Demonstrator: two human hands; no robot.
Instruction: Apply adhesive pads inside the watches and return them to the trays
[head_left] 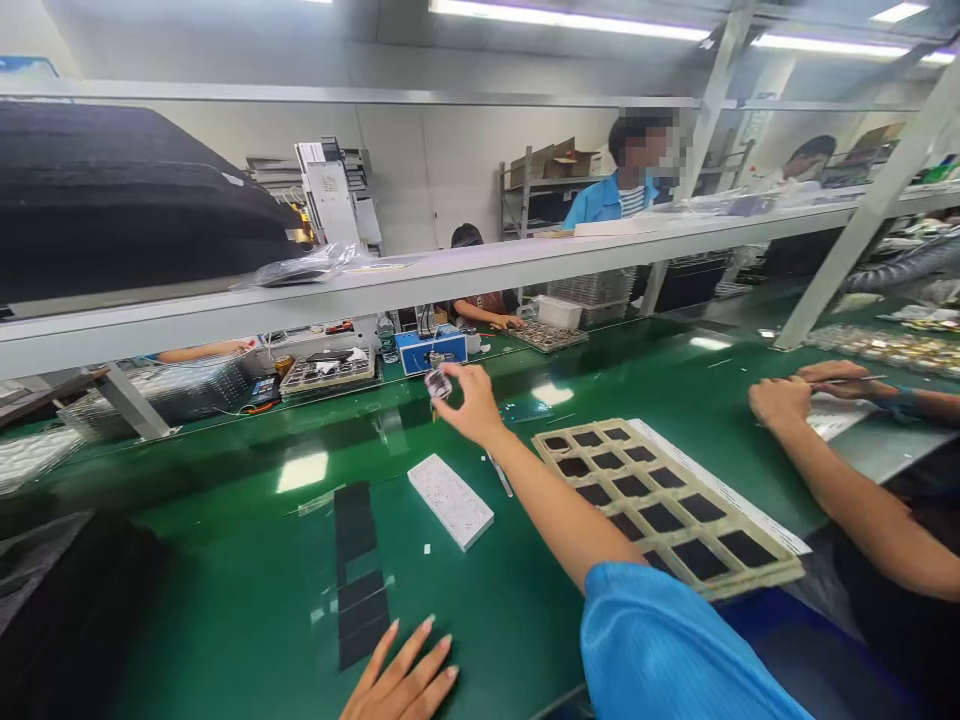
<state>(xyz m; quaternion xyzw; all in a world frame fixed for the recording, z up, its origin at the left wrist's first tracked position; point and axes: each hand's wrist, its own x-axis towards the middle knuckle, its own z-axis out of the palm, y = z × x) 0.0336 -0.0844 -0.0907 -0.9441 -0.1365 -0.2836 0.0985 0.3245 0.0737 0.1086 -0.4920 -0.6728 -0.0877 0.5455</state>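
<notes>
Broadly, the green bench (247, 600) spreads out before me, and on it, to the right, lies a pale tray (772, 573) with dark pieces in its compartments, partly hidden by my right arm (555, 505). That arm stretches forward, only slightly bent, and holds my right grip (452, 388) raised above the bench's farther part. Dark strips (356, 530) lie at left, with a white block (450, 502) between them and the arm. Near me, my left grip (409, 685) is palm down, fingers loosely spread, holding nothing. Smallest is the clear-looking part (437, 384), pinched between my right thumb and fingers. I judge it light, stiff, rather slick and easily scratched, so its edges suit a gentle hold; its fine detail is too blurred to tell.
</notes>
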